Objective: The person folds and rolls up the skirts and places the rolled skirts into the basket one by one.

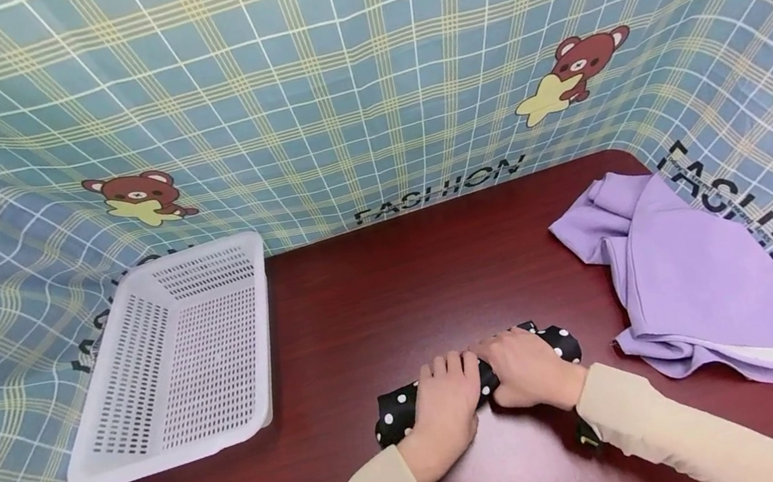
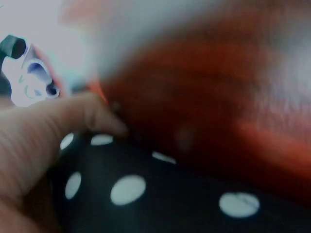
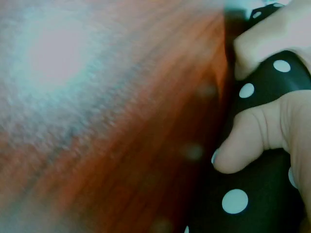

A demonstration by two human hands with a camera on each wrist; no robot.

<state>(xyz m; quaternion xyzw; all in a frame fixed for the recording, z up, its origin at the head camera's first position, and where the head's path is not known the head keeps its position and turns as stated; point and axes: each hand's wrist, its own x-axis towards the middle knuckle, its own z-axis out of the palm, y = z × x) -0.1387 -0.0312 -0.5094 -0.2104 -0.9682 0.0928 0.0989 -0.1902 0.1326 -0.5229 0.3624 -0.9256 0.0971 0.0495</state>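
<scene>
A black cloth with white dots [image 1: 400,409], bundled into a long roll, lies slantwise on the dark red table [image 1: 394,290] near its front. My left hand [image 1: 446,410] grips the roll left of its middle. Close beside it, my right hand [image 1: 528,368] holds the right part. In the right wrist view a thumb [image 3: 243,145] is bent over the dotted cloth [image 3: 238,213], with the other hand farther along the roll. The left wrist view shows fingers [image 2: 92,116] against the dotted cloth [image 2: 160,204]. Both palms cover part of the cloth, and its underside is hidden.
A white plastic basket [image 1: 263,311] with slotted walls stands at the table's left. On the right lies a crumpled lilac cloth [image 1: 703,275], reaching the table's edge. A blue plaid curtain [image 1: 348,95] with bear prints hangs behind and around the table.
</scene>
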